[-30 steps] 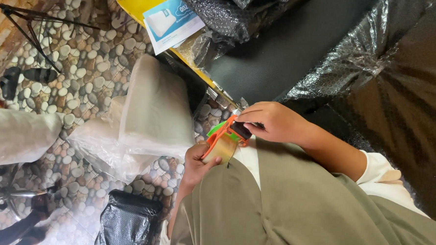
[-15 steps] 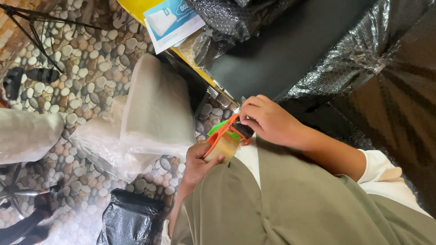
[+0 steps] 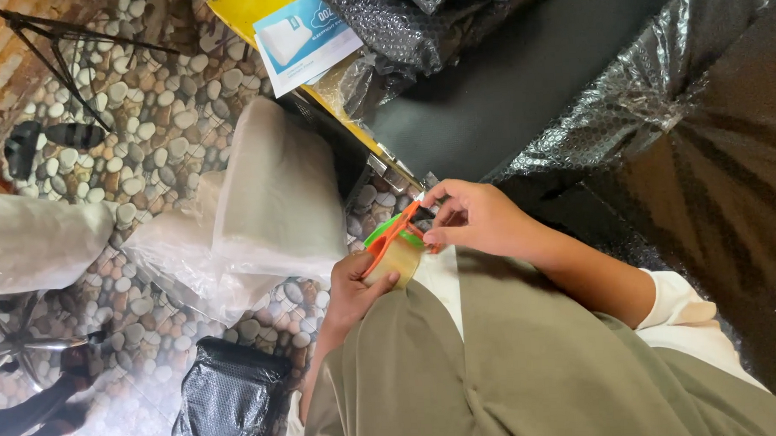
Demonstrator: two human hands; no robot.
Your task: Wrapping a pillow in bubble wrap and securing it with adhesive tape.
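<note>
An orange tape dispenser (image 3: 395, 242) with a brownish tape roll and a green core sits in my left hand (image 3: 353, 291), which grips it from below at my lap. My right hand (image 3: 480, 218) is at the dispenser's front end, fingers pinching near its blade, where the tape's end lies. A black table top (image 3: 504, 82) lies just beyond my hands, and black bubble wrap (image 3: 661, 84) is draped over its right part.
A white wrapped pillow-like parcel (image 3: 273, 192) and clear plastic bags (image 3: 31, 238) lie on the pebble-pattern floor at left. A black bubble-wrapped parcel (image 3: 226, 404) is on the floor below. A yellow board with a blue-and-white leaflet (image 3: 306, 34) lies at the table's edge. Tripod legs (image 3: 49, 50) stand at the top left.
My right hand's fingers have shifted on the dispenser's front end, opening a little and pinching lower. The dispenser has tipped slightly, showing more of the green core. My left hand stays put.
</note>
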